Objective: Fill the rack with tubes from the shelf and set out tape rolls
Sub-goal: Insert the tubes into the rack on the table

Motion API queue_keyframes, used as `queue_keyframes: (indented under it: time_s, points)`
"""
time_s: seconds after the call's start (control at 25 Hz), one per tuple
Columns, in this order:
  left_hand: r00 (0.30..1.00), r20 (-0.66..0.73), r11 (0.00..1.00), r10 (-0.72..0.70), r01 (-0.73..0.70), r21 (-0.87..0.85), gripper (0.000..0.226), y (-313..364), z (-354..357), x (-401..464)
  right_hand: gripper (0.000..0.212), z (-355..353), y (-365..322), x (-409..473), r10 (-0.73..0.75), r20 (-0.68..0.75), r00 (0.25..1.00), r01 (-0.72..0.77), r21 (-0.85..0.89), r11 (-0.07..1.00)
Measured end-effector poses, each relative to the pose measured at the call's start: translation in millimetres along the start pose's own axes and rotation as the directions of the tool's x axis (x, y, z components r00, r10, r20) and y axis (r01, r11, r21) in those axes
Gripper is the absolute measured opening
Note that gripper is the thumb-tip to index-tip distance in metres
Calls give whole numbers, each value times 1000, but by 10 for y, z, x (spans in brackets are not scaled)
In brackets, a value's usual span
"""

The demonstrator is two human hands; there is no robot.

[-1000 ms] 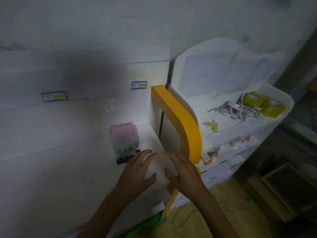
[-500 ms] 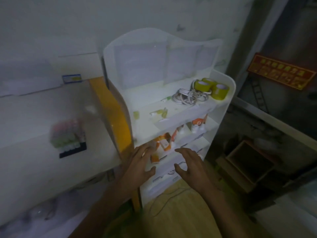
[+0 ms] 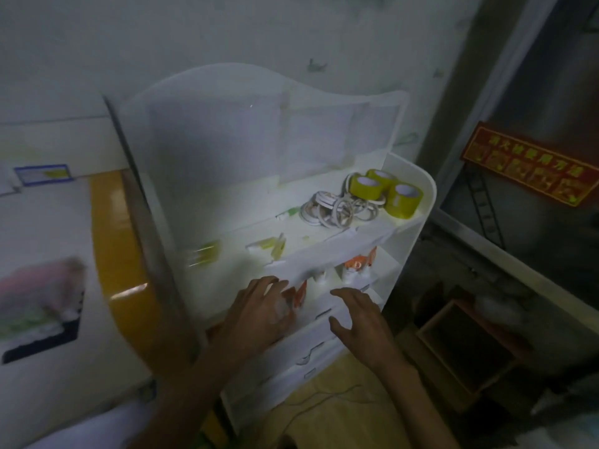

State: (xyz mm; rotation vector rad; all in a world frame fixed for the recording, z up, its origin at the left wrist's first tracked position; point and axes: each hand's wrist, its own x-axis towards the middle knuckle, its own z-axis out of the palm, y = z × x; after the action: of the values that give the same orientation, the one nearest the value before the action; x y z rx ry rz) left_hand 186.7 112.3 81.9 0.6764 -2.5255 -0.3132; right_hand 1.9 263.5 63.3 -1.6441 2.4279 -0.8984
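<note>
Two hands in my view, both empty. I see the left hand (image 3: 259, 314) with fingers spread and loosely bent, held in front of the white shelf unit (image 3: 418, 202) at the level of its second tier, fingertips close to the front lip of the top tier; whether they touch it I cannot tell. My right hand (image 3: 359, 322) is spread wide, thumb out, hovering just beside the left, in front of the drawer fronts under the second tier. On the top tier, toward its right rear corner, stand three yellow tape rolls (image 3: 384, 191), close together. Just left of them lies a heap of thin white tape rolls (image 3: 337, 209), overlapping. Nearer the front edge of that tier, left of centre, lie a few small tubes with greenish-yellow parts (image 3: 272, 246); more of the same sit blurred at the left end. The second tier holds orange-and-white packets (image 3: 356, 265), some upright near its right end, one orange piece just by the left fingertips. On the white counter (image 3: 48, 222) left of the shelf, past its yellow rounded edge (image 3: 120, 264), the tube rack (image 3: 39, 314) sits at the frame's left edge, motion-blurred: pink and green tops over a dark base. A red sign with yellow characters (image 3: 531, 166) hangs on the dark wall at right.
</note>
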Motion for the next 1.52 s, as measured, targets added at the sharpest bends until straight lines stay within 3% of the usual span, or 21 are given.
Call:
queue_keyframes:
  time_s: [0.12,0.48,0.64,0.84,1.0,1.2,1.4,1.52]
  points:
    - [1000,-23,1000,2,-2,-12,57,-214,221,442,49,-52,262,612,-25,39,999,27,-37,999]
    - [972,-35,967,-231,233,104,59,-739,426,1040,49,366,533,2026,-258,168,951,260,12,966]
    - [931,-83,915,-355,364,176,60,-871,514,1219,45,572,652,2584,-356,198,913,347,77,935]
    - [853,-132,847,-505,520,114,62,-848,647,1524,45,717,831,3186,-415,289,863,408,88,909]
    - [800,-174,796,-574,596,111,66,-739,756,1624,47,878,881,3506,-469,363,805,462,111,880]
    - [742,-211,731,-636,667,142,64,-698,762,1639,50,1104,856,3796,-496,310,811,503,65,862]
    - [734,-191,726,-651,676,123,64,-776,781,1667,41,1225,918,3839,-476,317,820,514,-46,856]
    - [748,-184,740,-637,661,123,63,-844,753,1651,42,1325,959,3815,-524,297,798,549,-1,836]
